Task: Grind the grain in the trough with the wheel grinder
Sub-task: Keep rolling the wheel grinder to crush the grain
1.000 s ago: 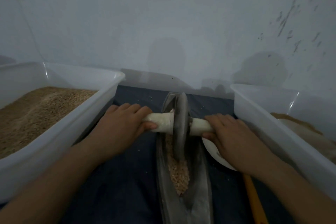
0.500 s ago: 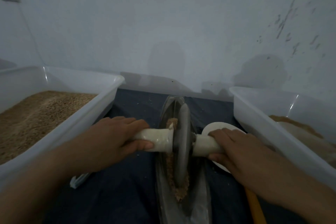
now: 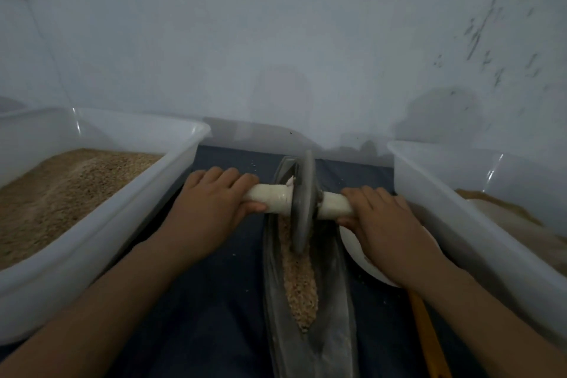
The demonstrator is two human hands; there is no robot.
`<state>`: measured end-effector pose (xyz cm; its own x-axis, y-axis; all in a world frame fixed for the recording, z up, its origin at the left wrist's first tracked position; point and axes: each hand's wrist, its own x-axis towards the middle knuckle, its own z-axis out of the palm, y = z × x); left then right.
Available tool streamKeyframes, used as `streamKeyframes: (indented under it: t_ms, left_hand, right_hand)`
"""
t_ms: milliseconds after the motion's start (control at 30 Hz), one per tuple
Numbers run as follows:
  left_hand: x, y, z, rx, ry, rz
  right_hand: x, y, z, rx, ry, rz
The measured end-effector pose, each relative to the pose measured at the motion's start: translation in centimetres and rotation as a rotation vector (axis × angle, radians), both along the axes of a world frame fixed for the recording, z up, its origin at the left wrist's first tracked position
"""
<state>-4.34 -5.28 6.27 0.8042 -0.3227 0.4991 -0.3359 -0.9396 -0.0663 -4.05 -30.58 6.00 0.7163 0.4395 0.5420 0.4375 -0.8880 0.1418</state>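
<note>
A narrow grey metal trough (image 3: 333,310) runs away from me on the dark cloth, with a strip of pale crushed grain (image 3: 299,282) along its groove. The grey wheel grinder (image 3: 303,202) stands upright in the far half of the trough, its disc resting on the grain. My left hand (image 3: 208,205) grips the white handle (image 3: 270,198) on the wheel's left side. My right hand (image 3: 383,221) grips the white handle on its right side. Both hands curl over the handles from above.
A large white tub (image 3: 101,224) of brown grain stands at my left. Another white tub (image 3: 454,224) with tan material stands at my right. A white bowl (image 3: 362,258) lies under my right wrist, and a yellow stick (image 3: 426,331) lies beside the trough. A pale wall is close ahead.
The wheel rolled towards me half a second ago and has now rolled back to the far part of the trough. Both hands kept their grip on the handles throughout.
</note>
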Motion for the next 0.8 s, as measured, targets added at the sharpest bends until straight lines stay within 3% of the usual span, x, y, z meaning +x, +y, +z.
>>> streamKeyframes:
  t_ms: [100,333,433,800]
  left_hand:
    - [-1.0,0.7,0.3,-0.012,0.034,-0.078]
    - [-3.3,2.4,2.2,-0.040,0.328,-0.289]
    - [-3.6,2.3,2.5,-0.063,0.361,-0.302]
    - [0.5,0.5,0.0,-0.072,0.014,-0.049]
  right_hand:
    - [-1.0,-0.3,0.3,-0.046,0.013,0.046]
    - [-4.9,-1.3,2.8,-0.098,0.335,0.089]
    - [-5.5,-1.2,3.0,-0.091,0.326,0.101]
    - [0.1,0.3,0.1,-0.005,-0.016,0.000]
